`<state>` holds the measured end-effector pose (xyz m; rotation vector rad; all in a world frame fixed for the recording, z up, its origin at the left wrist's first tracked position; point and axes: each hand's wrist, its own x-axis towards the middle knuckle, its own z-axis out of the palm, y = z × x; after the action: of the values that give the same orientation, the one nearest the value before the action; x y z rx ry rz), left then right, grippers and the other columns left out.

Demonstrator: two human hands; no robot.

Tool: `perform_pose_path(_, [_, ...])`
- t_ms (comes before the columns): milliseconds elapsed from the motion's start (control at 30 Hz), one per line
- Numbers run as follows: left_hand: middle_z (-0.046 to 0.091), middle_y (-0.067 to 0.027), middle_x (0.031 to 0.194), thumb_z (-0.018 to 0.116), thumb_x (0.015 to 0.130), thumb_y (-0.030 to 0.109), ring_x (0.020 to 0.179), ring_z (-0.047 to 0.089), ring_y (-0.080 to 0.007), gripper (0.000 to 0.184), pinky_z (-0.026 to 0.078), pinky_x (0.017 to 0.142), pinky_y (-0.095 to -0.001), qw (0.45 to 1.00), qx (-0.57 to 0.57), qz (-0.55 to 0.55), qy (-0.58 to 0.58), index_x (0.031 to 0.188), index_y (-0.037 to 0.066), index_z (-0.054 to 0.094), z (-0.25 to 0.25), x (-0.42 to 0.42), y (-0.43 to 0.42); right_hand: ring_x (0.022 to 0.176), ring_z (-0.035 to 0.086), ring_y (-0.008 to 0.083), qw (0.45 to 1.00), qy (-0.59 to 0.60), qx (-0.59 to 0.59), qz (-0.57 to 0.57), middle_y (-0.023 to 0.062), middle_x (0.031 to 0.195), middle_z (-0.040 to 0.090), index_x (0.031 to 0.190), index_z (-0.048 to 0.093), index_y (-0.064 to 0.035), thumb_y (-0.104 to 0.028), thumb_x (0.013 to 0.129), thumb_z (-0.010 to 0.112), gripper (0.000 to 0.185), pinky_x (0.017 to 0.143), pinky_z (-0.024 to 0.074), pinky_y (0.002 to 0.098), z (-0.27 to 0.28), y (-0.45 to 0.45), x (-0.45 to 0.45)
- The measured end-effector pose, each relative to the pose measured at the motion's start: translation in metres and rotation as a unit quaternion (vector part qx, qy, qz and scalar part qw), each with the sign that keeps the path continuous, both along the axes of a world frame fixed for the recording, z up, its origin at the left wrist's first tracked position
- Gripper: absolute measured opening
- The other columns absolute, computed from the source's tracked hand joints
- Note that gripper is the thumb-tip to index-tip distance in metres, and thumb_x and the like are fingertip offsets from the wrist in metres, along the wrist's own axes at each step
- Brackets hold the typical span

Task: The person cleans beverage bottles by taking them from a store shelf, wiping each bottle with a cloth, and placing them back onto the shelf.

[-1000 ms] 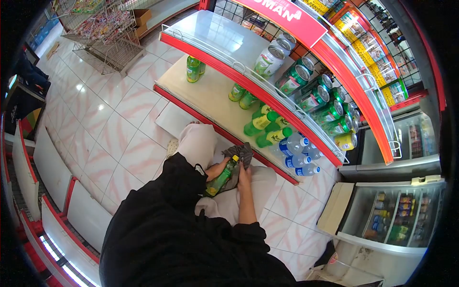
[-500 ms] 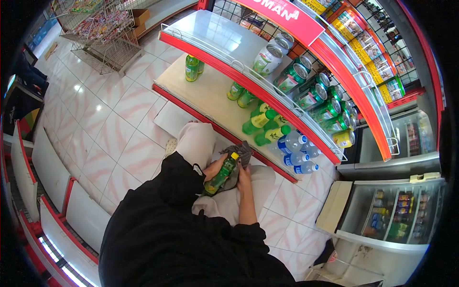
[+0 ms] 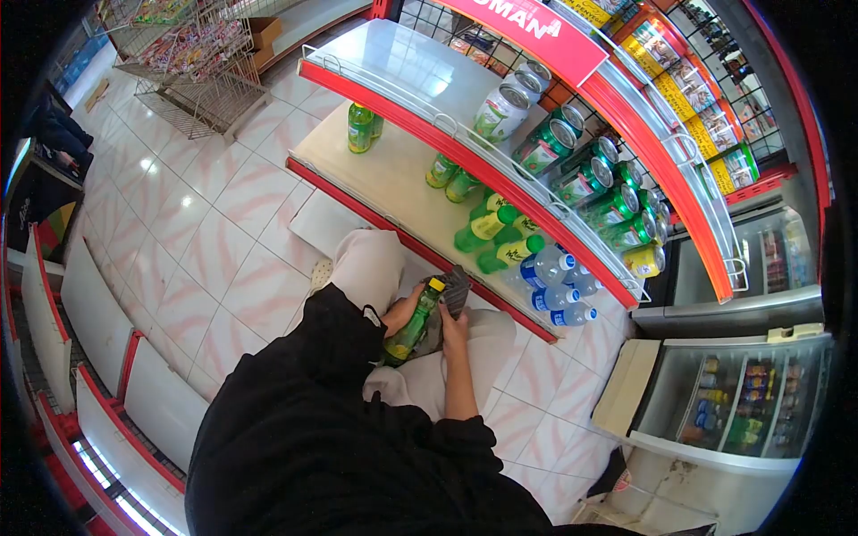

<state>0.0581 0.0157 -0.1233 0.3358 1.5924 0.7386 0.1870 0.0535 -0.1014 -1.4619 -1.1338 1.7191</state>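
Green bottle (image 3: 409, 338), yellow-capped, is tilted between our pale-clad knees (image 3: 365, 261), with our left hand (image 3: 403, 313) clamped round it and our right hand (image 3: 455, 330) gripping a grey cloth (image 3: 457, 290) just beside its neck. We have both hands close together, the bottle's cap pointing away from us.

Around and below them lies a tiled floor (image 3: 210, 246), white with pinkish streaks, shining in patches off to their left. A cream lower shelf (image 3: 322, 143) with a red edge runs just ahead of our hands. Well to their left we see low white shelves (image 3: 94, 308) trimmed in red, and farther ahead on that side a wire rack (image 3: 201, 109). Fridges (image 3: 715, 456) stand well to their right.

Ahead and to the right of our hands are yellow-labelled bottles (image 3: 485, 227), then water bottles (image 3: 547, 268) with blue caps. Above them juts an upper shelf (image 3: 384, 54), carrying cans (image 3: 585, 183) and hiding part of the lower shelf from us.
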Motion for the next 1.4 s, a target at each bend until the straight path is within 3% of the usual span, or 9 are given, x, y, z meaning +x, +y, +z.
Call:
perform_pose_path(167, [0.041, -0.0244, 0.121, 0.022, 0.074, 0.071, 0.119, 0.032, -0.0327, 0.094, 0.017, 0.1, -0.035, 0.999, -0.001, -0.031, 0.028, 0.115, -0.01, 0.044, -0.023, -0.001, 0.003, 0.078, 0.053, 0.0136, 0.998, -0.04, 0.057, 0.006, 0.0042, 0.09, 0.058, 0.099, 0.052, -0.0012, -0.013, 0.076, 0.063, 0.028, 0.07, 0.0416, 0.0252, -0.002, 0.003, 0.004])
perform_pose_path(367, [0.04, -0.0262, 0.122, 0.02, 0.073, 0.072, 0.121, 0.03, -0.0336, 0.095, 0.015, 0.101, -0.0353, 0.984, 0.13, 0.065, 0.107, 0.116, -0.009, 0.043, 0.019, 0.007, -0.019, 0.079, 0.053, 0.0143, 0.999, -0.018, -0.002, 0.037, 0.004, 0.09, 0.057, 0.101, 0.051, -0.0013, -0.014, 0.076, 0.064, 0.031, 0.071, 0.0423, 0.0262, -0.011, 0.002, 0.004])
perform_pose_path(467, [0.039, -0.0268, 0.122, 0.019, 0.073, 0.072, 0.121, 0.03, -0.0335, 0.094, 0.016, 0.101, -0.0348, 0.983, 0.126, 0.037, 0.126, 0.117, -0.009, 0.042, 0.021, 0.004, -0.019, 0.081, 0.053, 0.0153, 0.999, -0.021, 0.002, 0.049, 0.0047, 0.093, 0.056, 0.102, 0.05, -0.0014, -0.017, 0.076, 0.064, 0.034, 0.072, 0.0425, 0.0272, -0.013, 0.004, 0.003])
perform_pose_path(600, [0.04, -0.0263, 0.122, 0.02, 0.074, 0.072, 0.12, 0.032, -0.033, 0.094, 0.019, 0.1, -0.0338, 0.999, -0.006, -0.035, 0.023, 0.118, -0.008, 0.041, -0.019, -0.003, 0.004, 0.088, 0.052, 0.017, 0.999, -0.017, -0.012, 0.043, 0.0077, 0.099, 0.054, 0.107, 0.047, 0.0003, -0.026, 0.079, 0.061, 0.041, 0.076, 0.0418, 0.0285, -0.004, 0.001, -0.001])
perform_pose_path(833, [0.041, -0.0249, 0.117, 0.024, 0.072, 0.067, 0.115, 0.034, -0.0328, 0.087, 0.022, 0.096, -0.0343, 1.0, 0.013, -0.016, 0.002, 0.113, -0.007, 0.043, -0.02, -0.001, 0.004, 0.096, 0.049, 0.0195, 0.992, -0.107, -0.063, -0.003, 0.0121, 0.106, 0.052, 0.114, 0.044, 0.0052, -0.048, 0.081, 0.05, 0.062, 0.081, 0.0394, 0.029, -0.014, 0.005, 0.001])
perform_pose_path(967, [0.043, -0.0239, 0.113, 0.028, 0.071, 0.063, 0.111, 0.036, -0.0328, 0.081, 0.024, 0.094, -0.0348, 1.0, 0.014, -0.015, 0.008, 0.11, -0.006, 0.045, -0.018, -0.001, 0.003, 0.094, 0.05, 0.0201, 0.997, -0.057, -0.042, 0.01, 0.0117, 0.104, 0.053, 0.111, 0.046, 0.0059, -0.05, 0.081, 0.048, 0.063, 0.08, 0.0399, 0.0294, -0.006, 0.003, 0.0])
perform_pose_path(1133, [0.044, -0.0226, 0.107, 0.032, 0.069, 0.058, 0.107, 0.038, -0.0327, 0.074, 0.026, 0.09, -0.0355, 1.0, 0.02, -0.012, 0.02, 0.106, -0.004, 0.046, -0.016, -0.005, 0.001, 0.091, 0.053, 0.0233, 0.996, -0.073, -0.049, 0.028, 0.0145, 0.101, 0.055, 0.108, 0.048, 0.006, -0.047, 0.082, 0.047, 0.059, 0.08, 0.0402, 0.0298, 0.009, 0.0, -0.006])
perform_pose_path(1233, [0.045, -0.0219, 0.104, 0.035, 0.069, 0.055, 0.104, 0.04, -0.0327, 0.069, 0.027, 0.088, -0.0359, 0.999, 0.028, -0.013, 0.028, 0.103, -0.004, 0.047, -0.014, -0.006, -0.002, 0.092, 0.054, 0.0295, 0.942, -0.256, 0.047, 0.213, 0.0191, 0.102, 0.055, 0.11, 0.047, 0.006, -0.038, 0.084, 0.047, 0.051, 0.081, 0.0399, 0.0312, 0.01, -0.005, -0.003])
perform_pose_path(1400, [0.047, -0.0206, 0.099, 0.039, 0.067, 0.051, 0.099, 0.042, -0.0327, 0.062, 0.029, 0.085, -0.0365, 0.996, 0.068, -0.022, 0.046, 0.099, -0.002, 0.049, 0.0, -0.007, -0.002, 0.097, 0.052, 0.0346, 0.926, -0.192, 0.146, 0.29, 0.0242, 0.102, 0.054, 0.108, 0.047, 0.0067, -0.028, 0.084, 0.046, 0.043, 0.082, 0.0385, 0.0339, 0.027, -0.028, -0.002])
